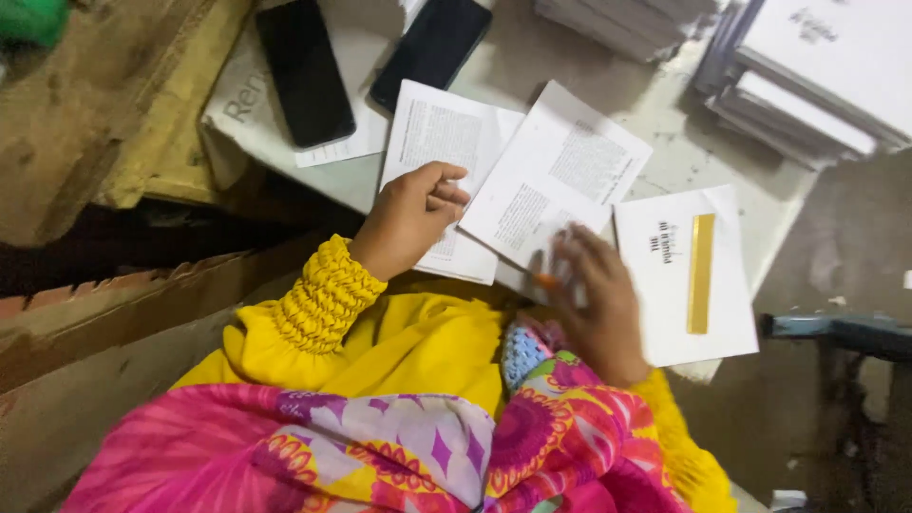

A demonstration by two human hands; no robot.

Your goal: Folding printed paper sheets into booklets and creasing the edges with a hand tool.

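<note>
Two black phones point(304, 71) point(432, 47) are lying side by side with dark screens at the top of the bench point(684, 152). A white cardboard box point(237, 114) is sitting under the left phone, and a green package point(33, 19) is showing at the top left corner.

Our grey worktop point(665, 123), strewn with paper

We see two printed sheets point(560, 171) lying overlapped near the front edge, a white cover sheet point(736, 285) beside them with a gold ruler point(700, 273) laid on it, stacks of white booklets point(807, 76) at the far corner, and two dark phones point(304, 71) resting on loose white paper point(237, 104) at the other end.
</note>
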